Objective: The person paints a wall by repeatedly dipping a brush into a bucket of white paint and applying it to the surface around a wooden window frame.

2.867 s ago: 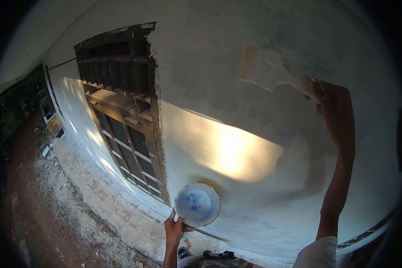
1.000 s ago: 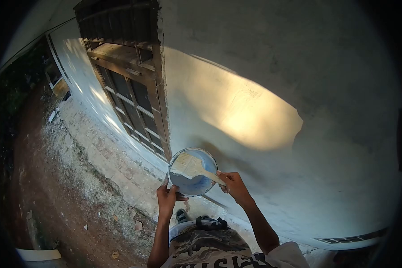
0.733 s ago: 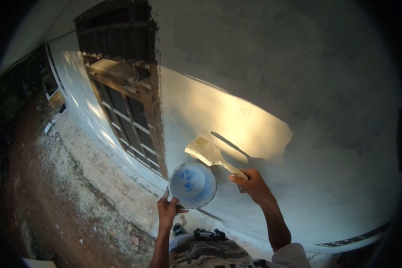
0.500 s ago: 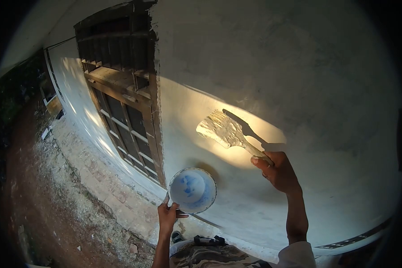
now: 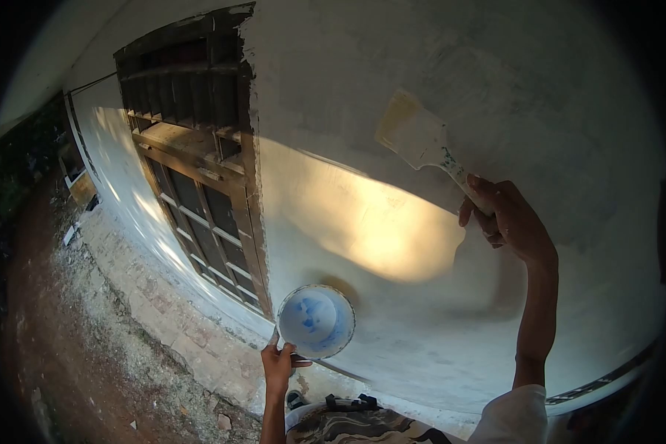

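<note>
My right hand (image 5: pixel 512 218) is closed round the handle of a wide paintbrush (image 5: pixel 416 133), raised high against the pale wall (image 5: pixel 540 111). The bristles point up and to the left, over the shaded part of the wall above the sunlit patch. White paint coats the brush, and dark specks show near its neck. Low in front of me, my left hand (image 5: pixel 278 364) grips a round bucket (image 5: pixel 316 321) at its lower left rim. White and blue paint marks cover the bucket's inside.
A brown wooden window (image 5: pixel 207 200) with bars and glass panes is set in the wall to the left. Below it runs a rubble-strewn ledge (image 5: pixel 155 303) beside bare reddish soil (image 5: pixel 44 296). My shoe (image 5: pixel 294 399) shows below the bucket.
My right hand has moved up and right with the paintbrush, out of the sunlit patch, and the brush's other face now shows. The bucket has stayed nearly in place.
</note>
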A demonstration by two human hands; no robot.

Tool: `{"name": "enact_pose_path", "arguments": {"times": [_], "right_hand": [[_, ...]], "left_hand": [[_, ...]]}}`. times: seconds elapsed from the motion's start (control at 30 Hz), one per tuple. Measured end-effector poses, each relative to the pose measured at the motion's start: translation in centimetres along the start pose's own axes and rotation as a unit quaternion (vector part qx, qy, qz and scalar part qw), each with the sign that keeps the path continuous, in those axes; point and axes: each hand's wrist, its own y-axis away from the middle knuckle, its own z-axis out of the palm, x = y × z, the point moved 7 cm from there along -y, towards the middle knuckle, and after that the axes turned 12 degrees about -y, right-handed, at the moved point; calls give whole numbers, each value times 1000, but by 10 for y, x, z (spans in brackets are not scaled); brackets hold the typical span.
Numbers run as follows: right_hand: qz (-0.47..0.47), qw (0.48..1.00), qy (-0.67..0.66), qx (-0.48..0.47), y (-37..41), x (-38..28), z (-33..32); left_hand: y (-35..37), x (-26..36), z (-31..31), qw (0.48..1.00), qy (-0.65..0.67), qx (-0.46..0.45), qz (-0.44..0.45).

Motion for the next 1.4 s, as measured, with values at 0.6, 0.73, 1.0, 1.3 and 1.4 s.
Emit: {"name": "enact_pose_path", "arguments": {"times": [0.6,0.73,1.0,1.3,1.4], "right_hand": [[-237,940,203,137,13,-6,14],[-193,943,204,181,41,7,-13],[-169,952,177,182,50,9,-8],[-170,947,188,195,57,30,-17],[-105,961,160,197,74,45,-28]], "left_hand": [[-1,3,-2,1000,-19,-6,23],[-1,8,5,1000,-3,-16,2],[-2,-1,7,1000,6,-12,-2],[0,12,14,1000,0,-22,-11],[0,10,14,1000,-9,-26,-8]]}}
